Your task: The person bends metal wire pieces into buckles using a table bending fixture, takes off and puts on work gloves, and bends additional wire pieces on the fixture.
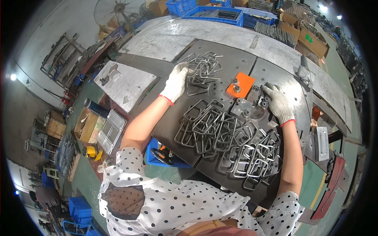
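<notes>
Two gloved hands at work on the dark steel bench plate (275, 78), one per job. My left hand (175, 82) is out at the far pile of bent wire pieces (204, 69), fingers curled into the tangle; I reckon it's closed on one piece, but the glove hides the contact, so can't say for sure. That pile sits up-left within easy reach, prob. so I can feed from it w/o leaning.

My right hand (277, 103) rests on the bending fixture (256, 100), fingertips down among its round pins next to the orange block (241, 84). It looks pressed flat on the tooling rather than wrapped round anything; whether a wire is under the fingers I can't tell.

Closed rectangular wire loops (228, 141) lie heaped across the plate's near side, between my forearms and close to my body, overlapping each other and running toward the right edge. So the loose pieces are under and just beyond the left hand, well apart from the right, w/ the fixture between them.
</notes>
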Action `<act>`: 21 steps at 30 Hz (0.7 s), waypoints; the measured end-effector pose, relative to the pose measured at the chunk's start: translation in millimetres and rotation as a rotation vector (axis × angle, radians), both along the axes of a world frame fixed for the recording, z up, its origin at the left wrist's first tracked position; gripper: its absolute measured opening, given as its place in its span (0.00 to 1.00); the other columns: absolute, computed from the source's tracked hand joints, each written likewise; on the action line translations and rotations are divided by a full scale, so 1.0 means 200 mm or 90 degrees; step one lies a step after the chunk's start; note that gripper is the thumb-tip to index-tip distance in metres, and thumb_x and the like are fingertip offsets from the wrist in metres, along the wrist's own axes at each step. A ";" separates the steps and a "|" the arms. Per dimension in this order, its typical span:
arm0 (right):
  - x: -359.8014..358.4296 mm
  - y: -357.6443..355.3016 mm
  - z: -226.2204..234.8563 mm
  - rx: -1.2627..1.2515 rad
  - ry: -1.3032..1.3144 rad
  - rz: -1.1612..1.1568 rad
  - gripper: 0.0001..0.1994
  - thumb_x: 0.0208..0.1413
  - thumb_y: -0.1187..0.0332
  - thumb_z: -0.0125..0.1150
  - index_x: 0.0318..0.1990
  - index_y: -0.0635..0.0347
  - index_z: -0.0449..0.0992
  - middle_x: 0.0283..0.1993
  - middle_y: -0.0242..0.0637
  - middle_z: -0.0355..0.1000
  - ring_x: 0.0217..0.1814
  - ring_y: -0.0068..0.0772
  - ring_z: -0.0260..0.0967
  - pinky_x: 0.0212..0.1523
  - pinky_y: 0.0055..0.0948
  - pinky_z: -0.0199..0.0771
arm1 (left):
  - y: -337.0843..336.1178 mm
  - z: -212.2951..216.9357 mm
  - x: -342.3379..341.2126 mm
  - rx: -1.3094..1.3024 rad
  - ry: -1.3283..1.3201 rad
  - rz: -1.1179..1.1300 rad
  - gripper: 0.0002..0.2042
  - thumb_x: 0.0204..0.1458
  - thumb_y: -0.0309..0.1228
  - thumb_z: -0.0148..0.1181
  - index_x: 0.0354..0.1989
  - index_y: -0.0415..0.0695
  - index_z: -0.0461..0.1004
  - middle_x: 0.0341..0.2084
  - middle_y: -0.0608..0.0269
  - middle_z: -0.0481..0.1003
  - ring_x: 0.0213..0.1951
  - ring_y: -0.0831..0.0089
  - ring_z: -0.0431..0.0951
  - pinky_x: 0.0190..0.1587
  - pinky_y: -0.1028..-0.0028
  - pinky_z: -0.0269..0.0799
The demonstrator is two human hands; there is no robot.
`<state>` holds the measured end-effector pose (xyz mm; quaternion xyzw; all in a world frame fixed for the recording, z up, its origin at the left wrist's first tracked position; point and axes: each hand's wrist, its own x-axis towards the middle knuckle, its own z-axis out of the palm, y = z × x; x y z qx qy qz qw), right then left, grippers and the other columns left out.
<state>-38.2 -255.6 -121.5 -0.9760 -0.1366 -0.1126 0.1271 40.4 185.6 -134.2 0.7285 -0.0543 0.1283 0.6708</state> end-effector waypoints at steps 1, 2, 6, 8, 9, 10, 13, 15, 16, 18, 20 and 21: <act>0.00 0.00 0.00 -0.002 0.004 -0.003 0.26 0.60 0.77 0.53 0.66 0.50 0.77 0.71 0.44 0.69 0.73 0.52 0.65 0.71 0.44 0.69 | -0.01 0.04 -0.03 -0.067 0.024 -0.045 0.19 0.71 0.30 0.48 0.66 0.33 0.67 0.43 0.52 0.79 0.46 0.68 0.78 0.53 0.69 0.74; 0.00 0.01 0.00 -0.001 0.005 -0.004 0.26 0.60 0.77 0.53 0.66 0.50 0.77 0.71 0.44 0.69 0.73 0.52 0.65 0.71 0.44 0.69 | -0.03 0.07 -0.05 -0.135 0.052 -0.090 0.20 0.71 0.31 0.48 0.66 0.32 0.66 0.43 0.53 0.79 0.46 0.69 0.78 0.53 0.69 0.74; -0.02 -0.03 0.00 0.001 -0.001 -0.010 0.26 0.59 0.77 0.53 0.66 0.50 0.77 0.72 0.43 0.69 0.73 0.51 0.66 0.70 0.44 0.69 | 0.01 0.35 -0.05 0.140 -0.110 -0.027 0.21 0.72 0.34 0.50 0.66 0.31 0.66 0.39 0.56 0.80 0.47 0.70 0.79 0.56 0.69 0.72; -0.01 0.02 0.02 0.003 -0.005 0.002 0.26 0.59 0.78 0.53 0.66 0.50 0.76 0.72 0.43 0.69 0.73 0.50 0.66 0.70 0.45 0.69 | 0.20 0.34 0.12 0.335 -0.154 0.042 0.20 0.72 0.36 0.49 0.63 0.34 0.69 0.40 0.54 0.81 0.46 0.68 0.80 0.55 0.68 0.74; -0.02 0.02 0.02 0.004 -0.001 0.000 0.24 0.62 0.74 0.53 0.65 0.48 0.77 0.70 0.42 0.70 0.72 0.51 0.66 0.70 0.45 0.69 | 0.24 0.32 0.20 0.434 -0.169 0.078 0.19 0.72 0.37 0.48 0.63 0.36 0.71 0.41 0.52 0.82 0.47 0.64 0.82 0.55 0.66 0.75; -0.01 0.03 0.03 0.007 -0.002 0.000 0.21 0.65 0.70 0.54 0.65 0.46 0.78 0.69 0.41 0.71 0.72 0.52 0.65 0.70 0.46 0.69 | 0.29 0.25 0.27 0.436 -0.172 0.082 0.19 0.72 0.37 0.48 0.63 0.36 0.71 0.41 0.52 0.82 0.47 0.64 0.82 0.55 0.66 0.75; -0.02 0.01 0.00 0.002 0.002 -0.008 0.20 0.66 0.68 0.54 0.64 0.46 0.78 0.68 0.41 0.71 0.72 0.52 0.65 0.69 0.47 0.69 | 0.26 0.07 0.39 0.655 -0.069 0.140 0.18 0.71 0.40 0.48 0.62 0.45 0.73 0.53 0.45 0.80 0.58 0.45 0.79 0.61 0.55 0.73; -0.02 0.01 0.00 0.002 -0.010 -0.005 0.20 0.66 0.67 0.54 0.64 0.46 0.78 0.68 0.41 0.72 0.72 0.52 0.65 0.69 0.47 0.69 | 0.24 -0.04 0.36 0.674 -0.115 0.184 0.19 0.70 0.41 0.46 0.62 0.47 0.73 0.52 0.43 0.80 0.55 0.40 0.79 0.57 0.47 0.74; -0.02 0.01 0.00 -0.001 -0.017 0.003 0.19 0.67 0.67 0.54 0.64 0.45 0.79 0.68 0.41 0.72 0.72 0.52 0.65 0.69 0.48 0.69 | 0.22 -0.06 0.34 0.711 -0.149 0.194 0.18 0.70 0.40 0.46 0.62 0.47 0.72 0.53 0.44 0.80 0.53 0.41 0.80 0.56 0.47 0.76; -0.01 0.00 0.01 0.001 -0.009 0.002 0.23 0.62 0.72 0.53 0.64 0.49 0.78 0.69 0.42 0.71 0.72 0.52 0.65 0.69 0.46 0.69 | 0.19 -0.06 0.33 0.725 -0.171 0.186 0.18 0.69 0.38 0.46 0.62 0.46 0.72 0.52 0.44 0.80 0.52 0.41 0.81 0.54 0.47 0.77; 0.00 -0.01 0.02 0.005 -0.009 0.007 0.26 0.58 0.77 0.52 0.65 0.53 0.77 0.70 0.44 0.70 0.72 0.52 0.65 0.70 0.44 0.69 | 0.15 -0.05 0.30 0.759 -0.232 0.183 0.16 0.67 0.33 0.47 0.59 0.45 0.73 0.48 0.44 0.81 0.47 0.42 0.83 0.49 0.48 0.79; 0.00 -0.01 0.02 0.000 -0.003 0.005 0.26 0.58 0.77 0.52 0.65 0.53 0.77 0.70 0.44 0.70 0.72 0.52 0.65 0.70 0.44 0.69 | 0.13 -0.06 0.27 0.754 -0.227 0.179 0.16 0.67 0.33 0.47 0.59 0.45 0.73 0.48 0.44 0.81 0.47 0.42 0.83 0.49 0.48 0.79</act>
